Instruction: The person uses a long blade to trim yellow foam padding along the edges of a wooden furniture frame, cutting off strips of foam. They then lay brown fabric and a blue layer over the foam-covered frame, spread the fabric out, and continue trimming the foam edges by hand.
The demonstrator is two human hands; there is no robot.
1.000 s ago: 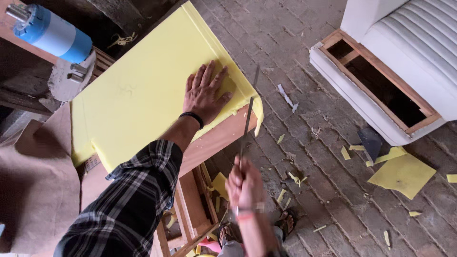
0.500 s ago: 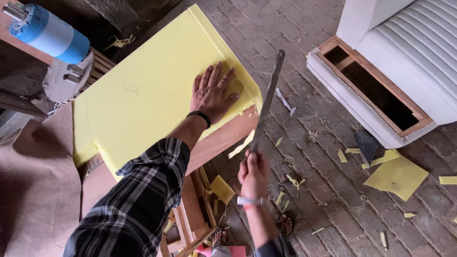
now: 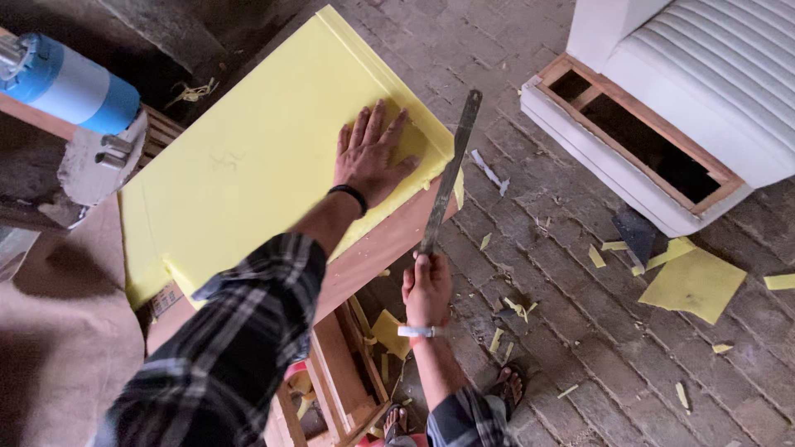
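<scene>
Foam sheet (image 3: 257, 157), big and yellow, lies flat across a wooden frame (image 3: 364, 252), running from about eight o'clock up to one o'clock in the head view. Left hand (image 3: 370, 157) is spread flat on it, fingers splayed toward twelve o'clock, palm pressing near the sheet's right edge; that grip is wide open, holding nothing, just bearing down. A black band (image 3: 353, 195) sits on that wrist, and a dark plaid sleeve (image 3: 224, 348) trails back toward seven o'clock.

Right hand (image 3: 426, 290) is below the sheet at about six o'clock, and its grip is closed tight around the lower end of a long metal blade (image 3: 451, 170). The blade stands up from the fist toward one o'clock, its upper part lying just beside the foam's right edge; whether it touches the foam I cannot tell. A white band (image 3: 421, 331) circles that wrist.

Off at three o'clock sits a white upholstered seat (image 3: 712, 74) with an open wooden box base (image 3: 633, 124). Yellow foam offcuts (image 3: 694, 283) lie scattered on the brick floor (image 3: 538, 50) around four o'clock, one large flat piece among small slivers. At ten o'clock, a blue and white cylinder (image 3: 70, 83) rests on a shelf edge. Sandalled feet (image 3: 507, 385) show at six o'clock, by the frame's lower rails.
</scene>
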